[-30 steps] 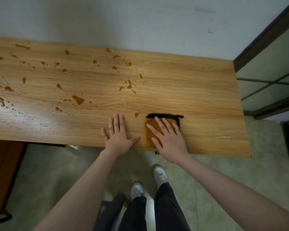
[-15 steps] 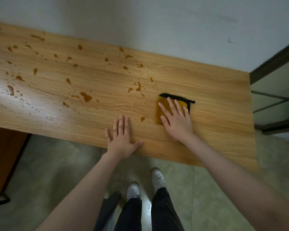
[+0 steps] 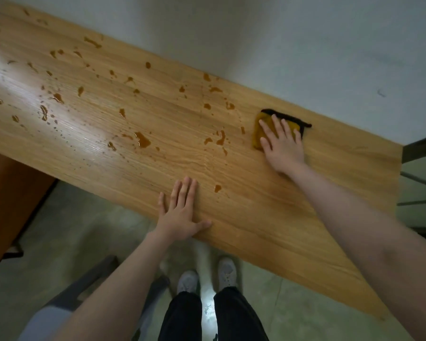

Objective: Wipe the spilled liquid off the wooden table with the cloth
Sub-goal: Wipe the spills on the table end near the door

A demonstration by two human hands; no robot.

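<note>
A: Starting on the left, what do you have?

B: I see brown spilled liquid (image 3: pixel 142 140) scattered in drops and small puddles over the left and middle of the wooden table (image 3: pixel 268 217). Nearer me, the left hand (image 3: pixel 180 215) lies palm down at the table's near edge, fingers straight and close together, thumb spread out to the right. It holds nothing. Its forearm runs back toward me, down and to the left.

A: And further right?

B: One lone drop (image 3: pixel 217 188) sits just right of the left fingertips, not touching them. Then the right arm stretches far out across the table toward the wall (image 3: pixel 305 45). The right hand (image 3: pixel 284 148) lies flat on the cloth (image 3: pixel 258 134), fingers straight and slightly fanned, pressing it against the wood rather than gripping it.

A: Where is the cloth exactly?

B: Near the table's far edge, right of the spill and apart from the nearest drops. It is mustard yellow with a black border (image 3: pixel 285 116) along its far side.

A: Any writing or labels?

B: I can read none on the cloth or the table.
</note>
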